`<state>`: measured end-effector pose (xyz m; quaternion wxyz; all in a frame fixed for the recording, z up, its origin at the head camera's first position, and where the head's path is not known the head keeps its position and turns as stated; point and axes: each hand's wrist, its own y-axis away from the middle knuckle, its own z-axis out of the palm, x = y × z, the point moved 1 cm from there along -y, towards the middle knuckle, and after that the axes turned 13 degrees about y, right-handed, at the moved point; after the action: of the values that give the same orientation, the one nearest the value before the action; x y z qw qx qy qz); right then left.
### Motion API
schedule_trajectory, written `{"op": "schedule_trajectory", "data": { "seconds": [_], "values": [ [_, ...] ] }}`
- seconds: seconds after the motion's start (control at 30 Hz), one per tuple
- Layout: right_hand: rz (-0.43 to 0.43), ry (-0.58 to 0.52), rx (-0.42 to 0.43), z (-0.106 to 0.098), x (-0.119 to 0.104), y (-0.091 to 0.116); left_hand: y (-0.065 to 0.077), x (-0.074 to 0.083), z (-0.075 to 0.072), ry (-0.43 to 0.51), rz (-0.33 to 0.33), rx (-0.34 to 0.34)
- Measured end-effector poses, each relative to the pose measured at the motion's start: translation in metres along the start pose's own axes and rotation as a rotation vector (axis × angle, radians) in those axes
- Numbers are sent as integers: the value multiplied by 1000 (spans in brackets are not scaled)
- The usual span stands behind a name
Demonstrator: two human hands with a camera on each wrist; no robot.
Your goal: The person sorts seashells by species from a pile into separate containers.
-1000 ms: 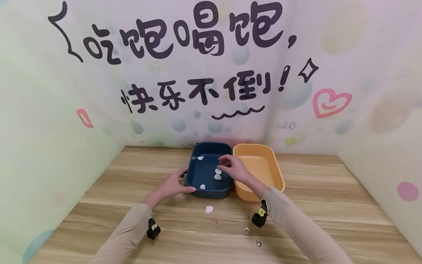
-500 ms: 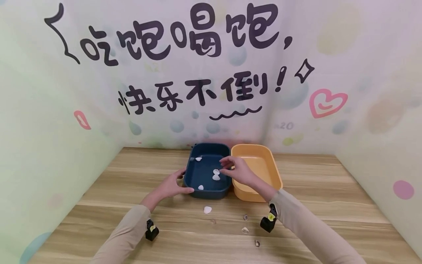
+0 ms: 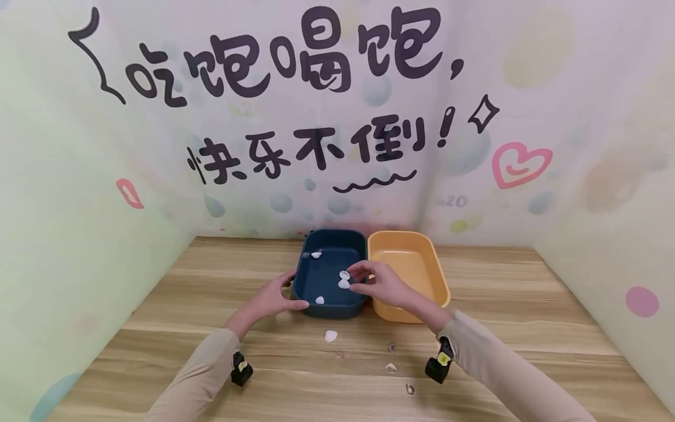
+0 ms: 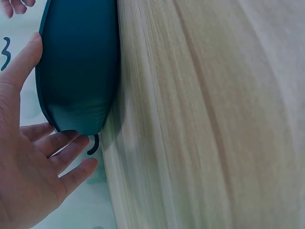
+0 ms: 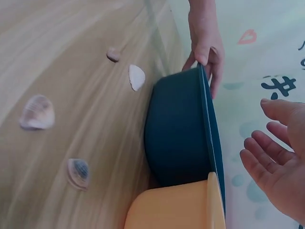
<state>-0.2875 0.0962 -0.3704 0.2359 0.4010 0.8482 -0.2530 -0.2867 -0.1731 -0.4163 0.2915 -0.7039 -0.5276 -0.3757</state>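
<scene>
Shells [image 3: 344,284]: four in blue tub [image 3: 337,312], more still on table [image 3: 316,387], halfway-ish maybe; left hand [image 3: 271,298] grips tub, right hand [image 3: 387,286] wide, empty.

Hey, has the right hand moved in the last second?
Yes. Judged against the yellow tub in the head view, the right hand has shifted toward the tub's near end.

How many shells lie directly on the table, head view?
5: white shell near the blue tub, brown shell below it; to their right, upper shell, middle shell, lowest shell. More may be hidden.
</scene>
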Motion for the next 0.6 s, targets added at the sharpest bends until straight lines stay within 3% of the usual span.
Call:
{"op": "schedule_trajectory", "data": {
  "seconds": [0.27,0.6],
  "values": [
    [-62,1,-106,10,-8,12,1,-1,-1,-19,0,9],
    [-99,-62,-172,22,-27,24,0,0,0,-18,2,2]
  ]
}}
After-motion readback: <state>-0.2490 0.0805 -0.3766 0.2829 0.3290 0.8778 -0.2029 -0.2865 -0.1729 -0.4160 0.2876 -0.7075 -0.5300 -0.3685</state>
